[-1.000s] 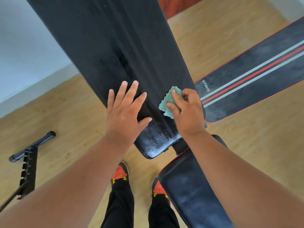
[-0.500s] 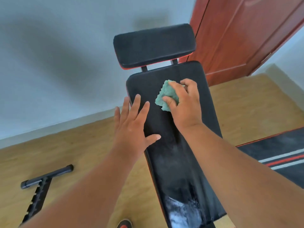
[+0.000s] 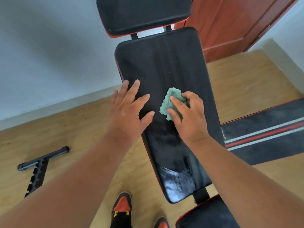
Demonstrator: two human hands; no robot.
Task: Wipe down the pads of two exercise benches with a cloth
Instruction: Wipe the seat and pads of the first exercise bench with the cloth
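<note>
Cloth (image 3: 171,102) bunched under pinching right hand (image 3: 189,116); left hand (image 3: 130,111) flat on back pad (image 3: 164,63). Risk: headrest (image 3: 143,14) missed.

Head view, my only camera: worn on the head, wide-angle, facing forward and steeply down. I see the bench pad (image 3: 164,66) close, both forearms from below, the floor (image 3: 69,129) farther. No second view shares it.
</note>
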